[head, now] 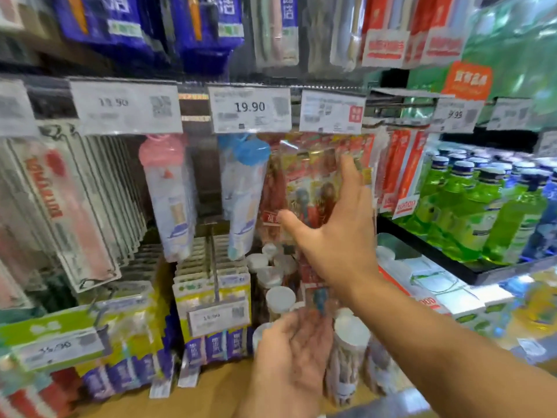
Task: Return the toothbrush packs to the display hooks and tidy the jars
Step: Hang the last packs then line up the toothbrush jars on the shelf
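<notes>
The whole shot is pretty blurry, so take the details loosely. The right hand (334, 227) is up against a red cartoon-printed toothbrush pack (313, 188) hanging under the price tag rail (250, 108), fingers spread and mostly straight, thumb out to the side; it covers the pack's right half. The left hand (291, 354) sits lower with loosely curved fingers at the pack's bottom edge, and I can't tell if it's actually pinching it. White-lidded jars (349, 351) stand on the wooden shelf (217, 384) below, partly hidden behind both hands. The pack's print is unreadable.
</notes>
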Demonstrator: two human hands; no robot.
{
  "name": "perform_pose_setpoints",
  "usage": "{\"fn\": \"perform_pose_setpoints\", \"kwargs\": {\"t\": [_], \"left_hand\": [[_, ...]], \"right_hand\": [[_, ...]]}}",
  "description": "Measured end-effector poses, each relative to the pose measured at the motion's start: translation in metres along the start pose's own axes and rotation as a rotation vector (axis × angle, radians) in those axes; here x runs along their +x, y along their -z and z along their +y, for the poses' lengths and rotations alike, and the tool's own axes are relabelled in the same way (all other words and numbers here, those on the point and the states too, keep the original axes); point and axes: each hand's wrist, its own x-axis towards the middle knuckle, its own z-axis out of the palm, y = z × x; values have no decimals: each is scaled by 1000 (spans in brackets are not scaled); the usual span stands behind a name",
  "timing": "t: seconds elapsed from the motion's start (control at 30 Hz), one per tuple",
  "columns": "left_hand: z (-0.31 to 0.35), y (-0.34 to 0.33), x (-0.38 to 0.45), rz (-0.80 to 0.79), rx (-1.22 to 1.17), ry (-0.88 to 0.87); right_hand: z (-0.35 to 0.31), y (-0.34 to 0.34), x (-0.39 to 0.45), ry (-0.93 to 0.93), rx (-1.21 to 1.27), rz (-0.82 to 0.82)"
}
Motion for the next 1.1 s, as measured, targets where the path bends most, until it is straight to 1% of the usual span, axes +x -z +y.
{"fn": "perform_pose_setpoints", "kwargs": {"t": [0.13, 0.2, 0.3, 0.33, 0.43, 0.5, 0.6, 0.67, 0.77, 0.83, 0.9, 1.1], "left_hand": [[17, 0, 7, -84, 70, 54], [22, -2, 10, -103, 82, 74], [25, -11, 10, -116, 166, 68], [24, -15, 11, -97, 216, 44], [17, -22, 16, -86, 452, -132], [15, -27, 18, -91, 509, -247], [17, -30, 15, -130, 563, -370], [17, -30, 14, -171, 645, -478], [18, -29, 14, -185, 750, -623], [21, -31, 15, -189, 795, -678], [24, -33, 13, -193, 827, -695], [23, -37, 9, -112, 885, -717]], "right_hand": [[-1, -7, 10, 12, -43, 27], [0, -9, 12, 21, -61, 27], [4, -9, 10, 51, -81, 40], [4, -8, 10, 53, -81, 43], [6, -6, 11, 56, -63, 71], [8, -6, 10, 74, -64, 92], [10, -6, 6, 64, -53, 109], [10, -7, 7, 77, -78, 112], [8, -7, 12, 107, -116, 119], [7, -8, 14, 106, -134, 128], [6, -9, 15, 105, -163, 132], [-7, -6, 31, 93, -191, 67]]}}
